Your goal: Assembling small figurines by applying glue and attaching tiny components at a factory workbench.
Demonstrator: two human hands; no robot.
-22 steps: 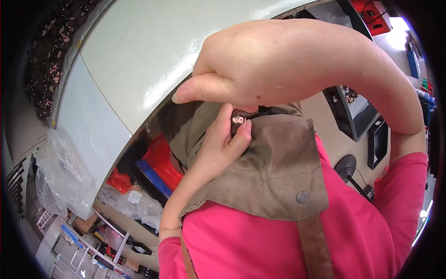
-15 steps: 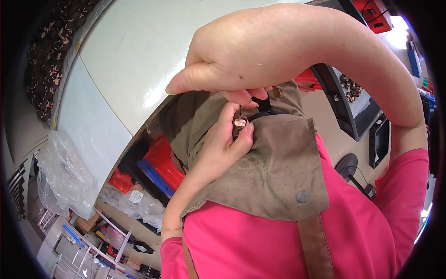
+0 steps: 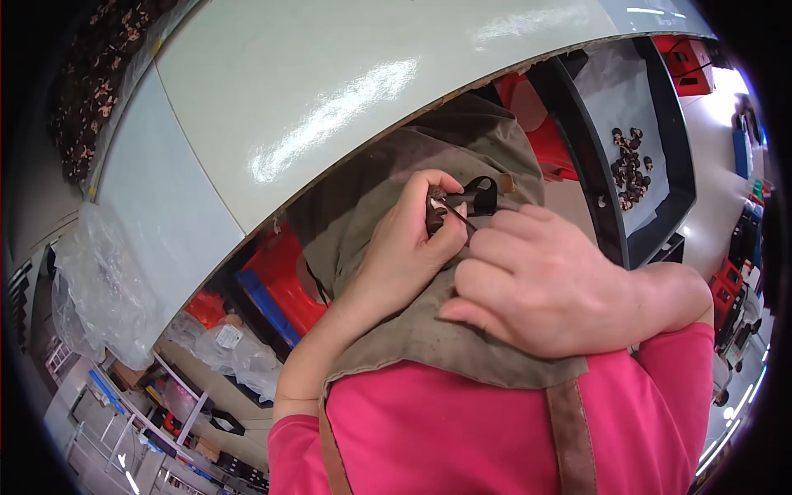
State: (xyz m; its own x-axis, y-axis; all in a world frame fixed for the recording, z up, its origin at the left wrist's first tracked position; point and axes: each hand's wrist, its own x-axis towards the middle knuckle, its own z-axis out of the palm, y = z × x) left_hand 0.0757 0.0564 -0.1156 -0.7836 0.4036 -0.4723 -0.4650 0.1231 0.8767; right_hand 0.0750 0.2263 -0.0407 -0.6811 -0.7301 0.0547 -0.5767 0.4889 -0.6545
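My left hand (image 3: 404,231) is closed round a small dark-brown moulded piece (image 3: 435,216) with a pale patch, pinched between thumb and fingers above my apron. To its right, my right hand (image 3: 536,280) is curled with its back upward. From its fingers a thin dark pointed tool (image 3: 464,220) reaches to the pale part of the piece. Whether it is a brush or a blade cannot be made out. The olive-brown apron (image 3: 371,177) lies across my lap beneath both hands.
A white table (image 3: 289,91) curves across beyond my lap. At far left is a heap of similar dark-and-pink pieces (image 3: 91,99), with a clear plastic bag (image 3: 107,280) nearer. A black tray (image 3: 606,210) on the right holds several small pieces (image 3: 631,169). Red stools (image 3: 289,285) stand below.
My right hand has swung from above and beyond the left hand down to its right, nearer my body. The left hand still grips the piece, now tilted differently.
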